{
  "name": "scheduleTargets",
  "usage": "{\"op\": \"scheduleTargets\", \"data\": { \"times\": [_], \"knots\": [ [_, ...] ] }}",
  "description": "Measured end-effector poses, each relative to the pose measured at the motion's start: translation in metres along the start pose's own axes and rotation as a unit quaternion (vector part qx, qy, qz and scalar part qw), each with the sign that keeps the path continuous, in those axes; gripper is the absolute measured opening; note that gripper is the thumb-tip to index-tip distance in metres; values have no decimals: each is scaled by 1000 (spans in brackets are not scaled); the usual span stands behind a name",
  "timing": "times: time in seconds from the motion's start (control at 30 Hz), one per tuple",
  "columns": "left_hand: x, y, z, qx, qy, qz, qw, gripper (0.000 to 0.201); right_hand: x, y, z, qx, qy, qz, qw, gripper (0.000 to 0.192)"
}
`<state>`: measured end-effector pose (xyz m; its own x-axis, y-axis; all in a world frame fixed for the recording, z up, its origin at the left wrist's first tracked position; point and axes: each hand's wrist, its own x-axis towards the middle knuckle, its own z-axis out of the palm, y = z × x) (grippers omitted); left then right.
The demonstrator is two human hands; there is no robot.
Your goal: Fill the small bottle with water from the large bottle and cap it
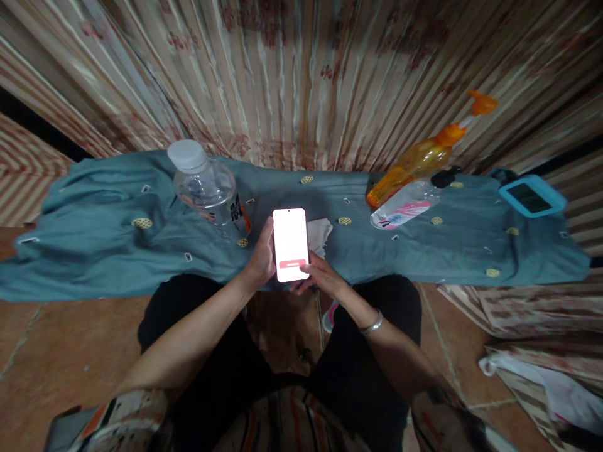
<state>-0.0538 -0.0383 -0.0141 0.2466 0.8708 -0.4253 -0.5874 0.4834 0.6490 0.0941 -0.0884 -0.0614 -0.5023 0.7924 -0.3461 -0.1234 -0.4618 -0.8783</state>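
A smartphone (290,240) with a bright white screen and a red bar near its lower end is held upright over the near edge of the cloth. My left hand (262,258) is closed along the phone's left side. Gripping its lower right corner is my right hand (318,274), the thumb resting on the screen by the red bar. A crumpled white tissue (320,235) lies on the cloth just behind the phone, partly covered by it.
Left on the blue-green cloth (103,238) stands a clear bottle (207,188) with a white cap. To the right are an orange pump bottle (414,163), a clear bottle with a pink label (405,204) and a blue digital clock (532,196). Striped curtains (301,81) hang behind.
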Motion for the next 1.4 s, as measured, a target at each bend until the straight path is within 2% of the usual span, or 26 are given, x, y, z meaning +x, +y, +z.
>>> {"op": "scheduleTargets", "data": {
  "times": [0.33,0.67,1.0,1.4],
  "knots": [
    [0,-3,-2,3,-17,9,1000,62,2,7,1,0,29,-16,999,39],
    [-1,-4,-1,7,-15,7,1000,63,4,12,-1,2,31,-30,999,39],
    [0,-4,0,13,-1,10,1000,65,2,9,2,-5,41,-33,999,39],
    [0,-5,0,7,-21,-1,1000,65,1,7,3,-19,50,-37,998,41]
  ]
}}
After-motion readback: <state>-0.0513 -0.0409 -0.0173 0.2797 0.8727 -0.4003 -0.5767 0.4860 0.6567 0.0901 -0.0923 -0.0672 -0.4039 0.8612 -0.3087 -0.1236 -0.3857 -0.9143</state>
